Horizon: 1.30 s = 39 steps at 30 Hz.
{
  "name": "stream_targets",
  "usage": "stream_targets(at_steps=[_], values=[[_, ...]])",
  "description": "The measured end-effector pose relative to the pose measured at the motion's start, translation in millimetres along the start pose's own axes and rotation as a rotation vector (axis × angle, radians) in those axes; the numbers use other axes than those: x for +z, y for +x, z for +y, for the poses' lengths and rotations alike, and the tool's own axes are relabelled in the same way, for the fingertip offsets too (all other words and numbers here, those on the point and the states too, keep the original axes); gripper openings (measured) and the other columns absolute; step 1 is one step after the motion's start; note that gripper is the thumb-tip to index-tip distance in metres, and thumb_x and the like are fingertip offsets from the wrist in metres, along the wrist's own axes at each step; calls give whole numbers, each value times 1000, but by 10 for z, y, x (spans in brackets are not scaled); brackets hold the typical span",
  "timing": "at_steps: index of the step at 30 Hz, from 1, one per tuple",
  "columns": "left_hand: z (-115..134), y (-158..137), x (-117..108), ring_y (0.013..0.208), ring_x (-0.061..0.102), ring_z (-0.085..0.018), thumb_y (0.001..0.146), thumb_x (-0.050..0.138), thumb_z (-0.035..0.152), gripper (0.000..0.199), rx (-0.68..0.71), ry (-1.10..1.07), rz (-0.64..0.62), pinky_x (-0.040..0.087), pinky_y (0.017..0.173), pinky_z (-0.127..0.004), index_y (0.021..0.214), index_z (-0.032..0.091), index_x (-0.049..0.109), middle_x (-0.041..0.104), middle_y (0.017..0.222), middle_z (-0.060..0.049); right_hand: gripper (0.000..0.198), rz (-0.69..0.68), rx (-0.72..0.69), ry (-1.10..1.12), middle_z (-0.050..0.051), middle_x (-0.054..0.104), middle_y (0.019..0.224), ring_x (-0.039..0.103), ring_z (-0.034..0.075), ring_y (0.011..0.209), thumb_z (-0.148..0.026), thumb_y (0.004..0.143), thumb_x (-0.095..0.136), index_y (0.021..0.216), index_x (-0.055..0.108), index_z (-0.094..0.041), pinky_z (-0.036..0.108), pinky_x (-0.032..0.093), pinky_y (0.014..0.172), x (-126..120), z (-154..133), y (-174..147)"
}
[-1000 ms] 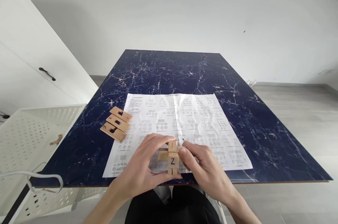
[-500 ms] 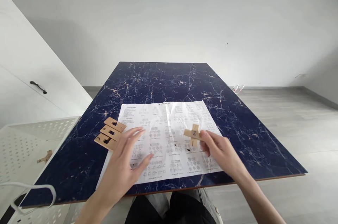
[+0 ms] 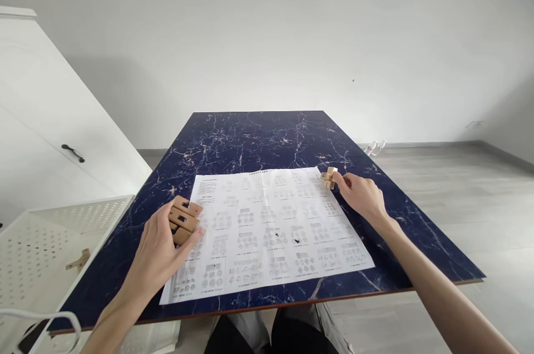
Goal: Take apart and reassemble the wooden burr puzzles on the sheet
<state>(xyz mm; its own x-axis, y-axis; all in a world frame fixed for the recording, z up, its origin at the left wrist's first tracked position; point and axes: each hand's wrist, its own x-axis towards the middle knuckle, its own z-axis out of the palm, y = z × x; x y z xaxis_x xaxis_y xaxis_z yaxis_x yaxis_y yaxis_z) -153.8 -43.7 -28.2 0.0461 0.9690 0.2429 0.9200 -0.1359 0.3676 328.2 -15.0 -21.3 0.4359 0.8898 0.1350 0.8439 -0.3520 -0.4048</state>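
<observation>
My right hand [image 3: 361, 194] pinches a small cross-shaped wooden puzzle [image 3: 329, 177] between thumb and fingers, at the far right corner of the printed sheet [image 3: 254, 198]. Whether the puzzle touches the tabletop I cannot tell. On the left, several flat wooden puzzle plates [image 3: 186, 219] with cut-outs lie in a fanned row over the sheet's edge. My left hand [image 3: 161, 245] curls round them, fingers on the far side and thumb on the near side. Rows of small diagrams cover the creased sheet.
Below the dark blue marbled table [image 3: 250, 137], at its left, stands a white perforated basket [image 3: 37, 237] holding a wooden piece [image 3: 79, 259]. A white cable [image 3: 62, 315] loops near the front left corner. A white cabinet [image 3: 50, 104] is beyond on the left.
My right hand has carried the wooden puzzle away from me and rightward to the sheet's far corner. My left hand has moved left and closed round the wooden plates.
</observation>
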Motion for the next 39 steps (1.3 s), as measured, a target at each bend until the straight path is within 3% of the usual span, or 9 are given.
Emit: stream_targets(at_steps=[5,7,8,10,16,24,33,39], values=[[38,-5,27,147,46,-49,90,57,77,101,20,-28,59,45,117,-66,163,12,30,46,160,-26,58,113,-24,-44,6,61,63,52,23,61,-67,103,48,65,50,-24,33,24,63,-66,-20,-96],[18,26,60,148,45,-50,89,59,78,104,29,-27,84,43,118,-67,163,11,29,44,161,-27,55,152,-133,55,4,57,61,46,19,56,-64,105,47,66,46,-24,33,23,61,-91,-102,-168],[4,49,81,149,44,-50,88,60,78,106,27,-27,83,43,118,-67,163,11,29,42,162,-28,53,129,-230,146,2,54,60,42,17,54,-61,106,46,67,44,-25,32,24,59,-88,-169,-205],[-24,105,124,150,42,-51,86,61,80,110,20,-22,74,41,120,-67,164,9,27,40,163,-29,51,-71,-444,304,0,52,59,40,15,51,-57,108,43,69,42,-25,31,26,57,-37,-349,-270],[-37,268,192,154,37,-51,86,58,82,112,49,43,51,31,124,-69,163,8,26,37,166,-31,45,-360,-667,410,-2,52,60,43,14,54,-50,106,49,69,44,-24,30,29,57,332,-885,-289],[-1,344,176,146,44,-49,97,47,70,83,77,72,76,36,119,-68,154,10,40,51,155,-27,43,-444,-597,531,-3,50,63,41,14,56,-49,107,43,71,42,-24,30,30,56,493,-920,-199],[29,410,196,149,39,-50,97,40,73,88,2,91,52,33,120,-67,156,8,40,48,158,-27,43,-441,-608,554,-4,44,60,38,14,57,-46,104,46,69,35,-25,32,28,59,513,-910,-209],[43,375,162,149,38,-48,97,46,71,84,-23,24,45,35,121,-66,154,10,42,50,156,-25,42,-442,-607,551,-4,46,60,39,14,56,-46,104,48,69,40,-25,32,29,59,533,-890,-218]])
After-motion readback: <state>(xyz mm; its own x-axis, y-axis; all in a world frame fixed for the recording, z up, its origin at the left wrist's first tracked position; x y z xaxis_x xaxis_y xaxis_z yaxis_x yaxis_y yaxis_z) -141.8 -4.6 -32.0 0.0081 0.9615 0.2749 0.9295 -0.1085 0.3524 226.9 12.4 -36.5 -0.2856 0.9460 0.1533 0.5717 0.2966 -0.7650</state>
